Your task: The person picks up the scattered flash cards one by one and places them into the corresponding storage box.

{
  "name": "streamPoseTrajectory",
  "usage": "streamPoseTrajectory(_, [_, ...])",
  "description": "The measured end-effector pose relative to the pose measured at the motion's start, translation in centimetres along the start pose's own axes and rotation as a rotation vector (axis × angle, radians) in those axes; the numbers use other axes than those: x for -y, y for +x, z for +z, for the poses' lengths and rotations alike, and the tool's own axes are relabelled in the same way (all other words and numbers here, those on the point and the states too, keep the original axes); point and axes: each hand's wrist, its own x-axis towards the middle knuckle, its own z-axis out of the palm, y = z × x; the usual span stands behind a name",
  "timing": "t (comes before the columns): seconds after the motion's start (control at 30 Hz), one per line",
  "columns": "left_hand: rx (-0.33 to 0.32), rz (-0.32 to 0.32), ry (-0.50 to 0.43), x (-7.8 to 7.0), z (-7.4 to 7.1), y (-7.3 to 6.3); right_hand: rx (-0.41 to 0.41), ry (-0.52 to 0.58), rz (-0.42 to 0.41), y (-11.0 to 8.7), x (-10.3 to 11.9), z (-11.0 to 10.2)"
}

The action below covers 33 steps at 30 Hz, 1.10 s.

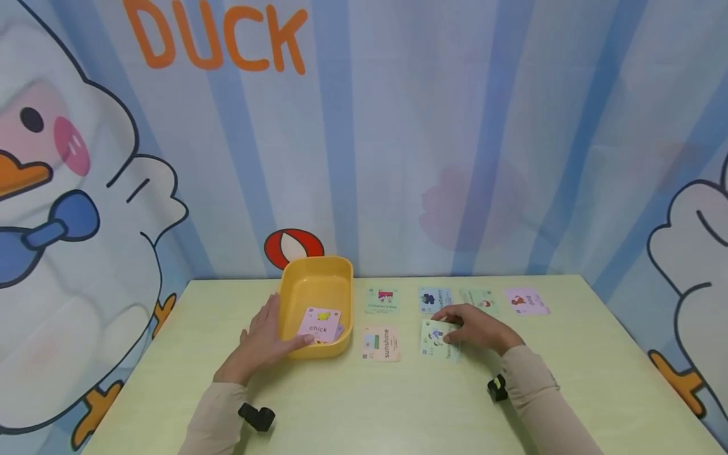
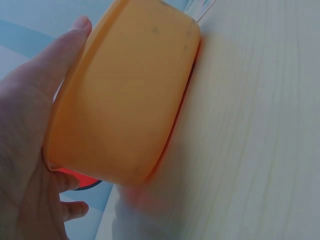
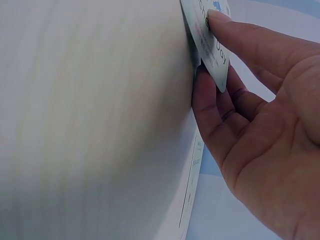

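Observation:
My right hand (image 1: 474, 325) pinches a pale green Teacher's Day card (image 1: 433, 335) between thumb and fingers. The right wrist view shows this card (image 3: 215, 52) tilted, with fingertips under its edge. My left hand (image 1: 264, 338) rests against the left side of a yellow plastic bin (image 1: 287, 278), its thumb reaching over the front rim and its fingers extended. In the left wrist view the bin's outer wall (image 2: 130, 95) hides part of the fingers. Inside the bin lies a pink "chick" card (image 1: 318, 322), partly over another purple card (image 1: 339, 331).
Right of the bin lie a "sunshine" card (image 1: 382, 344) and a Children's Day card (image 1: 382, 301). Farther right are a blueberry card (image 1: 435, 298), a green card (image 1: 480, 299) and a "dog" card (image 1: 527, 301). A duck-print curtain (image 1: 392, 139) hangs behind the table (image 1: 370, 411).

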Motion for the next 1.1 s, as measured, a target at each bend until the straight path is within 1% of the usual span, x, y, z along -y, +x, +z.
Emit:
streamPoseTrajectory(0.23, [-0.002,0.004,0.006,0.25,0.2,-0.11,-0.003,0.006,-0.027,-0.26,-0.15,0.07])
streamPoseTrajectory(0.43, [-0.003,-0.004,0.003,0.13,0.19,-0.14,-0.008,-0.012,-0.036,-0.22,-0.3,0.02])
streamPoseTrajectory(0.6, [-0.012,-0.001,0.005,0.2,0.25,-0.11,0.008,-0.027,-0.061,-0.21,-0.34,-0.23])
streamPoseTrajectory(0.77, [-0.013,-0.001,0.007,0.21,0.29,-0.09,0.029,-0.004,-0.083,-0.29,-0.6,-0.5])
streamPoseTrajectory(0.87, [-0.013,-0.001,0.006,0.18,0.28,-0.07,0.036,0.008,-0.076,-0.34,-0.6,-0.56])
streamPoseTrajectory(1.1, [-0.015,0.008,-0.003,0.06,0.12,0.0,0.023,0.035,-0.037,-0.29,-0.72,-0.62])
